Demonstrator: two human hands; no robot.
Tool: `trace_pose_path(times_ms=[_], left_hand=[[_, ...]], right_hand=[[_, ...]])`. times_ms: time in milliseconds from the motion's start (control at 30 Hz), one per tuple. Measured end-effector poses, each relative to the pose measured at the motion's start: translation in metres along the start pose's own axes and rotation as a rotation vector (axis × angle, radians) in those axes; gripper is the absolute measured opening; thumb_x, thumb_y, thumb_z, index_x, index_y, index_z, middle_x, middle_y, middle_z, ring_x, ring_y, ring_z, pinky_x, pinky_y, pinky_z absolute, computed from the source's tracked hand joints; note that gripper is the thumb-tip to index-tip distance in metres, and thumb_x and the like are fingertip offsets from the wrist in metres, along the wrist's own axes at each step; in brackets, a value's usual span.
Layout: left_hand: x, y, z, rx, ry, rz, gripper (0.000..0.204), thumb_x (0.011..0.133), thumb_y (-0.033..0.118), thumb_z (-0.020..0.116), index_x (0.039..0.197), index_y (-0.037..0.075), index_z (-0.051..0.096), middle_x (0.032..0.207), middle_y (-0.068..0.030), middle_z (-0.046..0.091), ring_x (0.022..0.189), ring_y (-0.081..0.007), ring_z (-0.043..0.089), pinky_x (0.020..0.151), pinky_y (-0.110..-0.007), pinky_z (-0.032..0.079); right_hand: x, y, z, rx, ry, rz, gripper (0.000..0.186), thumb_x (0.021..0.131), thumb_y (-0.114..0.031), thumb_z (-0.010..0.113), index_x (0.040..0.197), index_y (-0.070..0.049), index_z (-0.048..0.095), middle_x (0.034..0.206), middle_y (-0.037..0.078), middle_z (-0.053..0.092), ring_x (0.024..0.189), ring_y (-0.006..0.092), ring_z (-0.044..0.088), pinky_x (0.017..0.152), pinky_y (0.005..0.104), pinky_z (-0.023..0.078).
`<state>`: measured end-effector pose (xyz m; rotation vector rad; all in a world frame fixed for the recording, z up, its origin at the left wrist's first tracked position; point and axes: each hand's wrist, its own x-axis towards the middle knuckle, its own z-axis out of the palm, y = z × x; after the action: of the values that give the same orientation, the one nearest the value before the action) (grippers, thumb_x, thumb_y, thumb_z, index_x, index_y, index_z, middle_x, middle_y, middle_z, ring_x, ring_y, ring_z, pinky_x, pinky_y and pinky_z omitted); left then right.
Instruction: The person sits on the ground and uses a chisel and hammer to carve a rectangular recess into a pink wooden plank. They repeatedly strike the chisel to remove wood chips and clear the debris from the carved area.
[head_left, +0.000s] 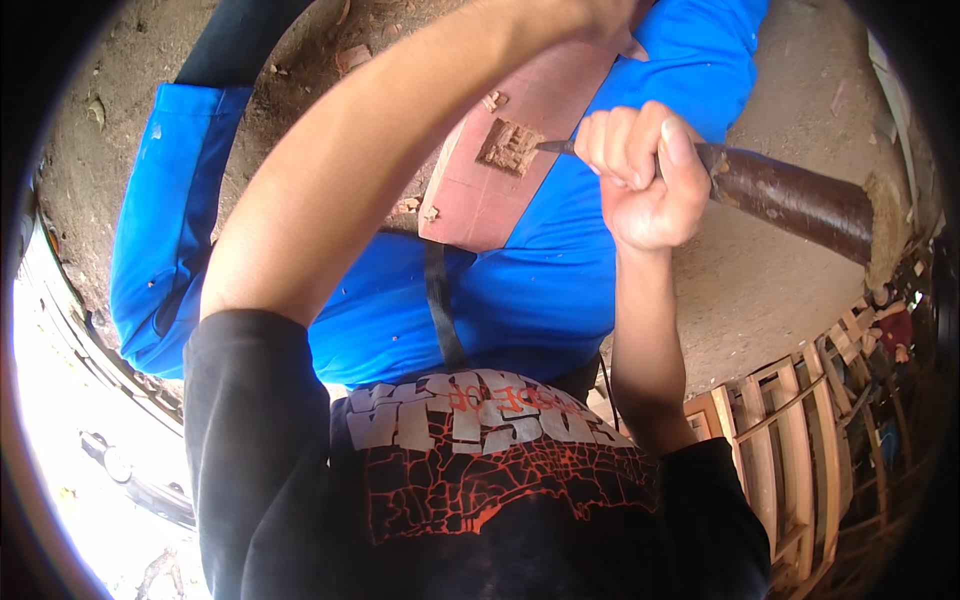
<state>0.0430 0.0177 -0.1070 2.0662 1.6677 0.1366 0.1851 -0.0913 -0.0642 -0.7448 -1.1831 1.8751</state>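
Reddish wood board [478,195] lies slanted across the person's blue trousers [665,95], far end up by the leg. A squarish recess [508,147] is cut into its face; outline looks done, four sides readable. Floor of it looks only part done: rough, with raised ridges uncleared. Depth can't be judged; no through-hole visible. Loose wood chips [432,214] sit on the board's near left part, more by its far left edge. Right hand [642,170] is closed in a fist round a chisel [785,195], thick brown handle out to the right, tip at the recess's right edge; contact unclear. Left hand [612,18] is at the board's far end, cropped by the view; can't tell its grip.
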Motion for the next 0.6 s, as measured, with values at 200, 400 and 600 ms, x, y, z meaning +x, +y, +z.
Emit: trace_pose_path(times_ms=[200,400,600], left_hand=[[-0.01,0.009,-0.011,-0.148,-0.02,-0.153,0.114,0.064,0.046,0.089,0.156,0.023,0.025,0.162,-0.0248,0.009,0.138,-0.0546,0.034,0.107,-0.056,0.044],[-0.004,0.006,0.002,-0.251,0.1,-0.183,0.115,0.062,0.039,0.091,0.152,0.009,0.026,0.155,-0.0372,0.018,0.122,-0.0547,0.051,0.104,-0.049,0.049],[0.02,-0.042,-0.008,-0.179,0.335,-0.262,0.114,0.065,0.039,0.089,0.151,0.002,0.025,0.153,-0.0351,0.024,0.122,-0.0494,0.054,0.102,-0.048,0.05]], right_hand=[[-0.01,-0.001,0.0,0.058,0.012,-0.008,0.04,0.104,-0.035,0.035,0.07,-0.013,0.036,0.058,-0.002,0.033,0.053,0.0123,0.026,0.055,0.0315,0.026],[-0.014,0.002,0.004,0.086,0.055,-0.019,0.041,0.103,-0.036,0.035,0.07,-0.013,0.036,0.058,-0.001,0.033,0.053,0.0128,0.027,0.056,0.032,0.027],[-0.001,-0.001,0.011,0.043,0.07,-0.069,0.041,0.104,-0.035,0.034,0.07,-0.013,0.036,0.059,-0.001,0.033,0.053,0.0132,0.026,0.056,0.0323,0.027]])
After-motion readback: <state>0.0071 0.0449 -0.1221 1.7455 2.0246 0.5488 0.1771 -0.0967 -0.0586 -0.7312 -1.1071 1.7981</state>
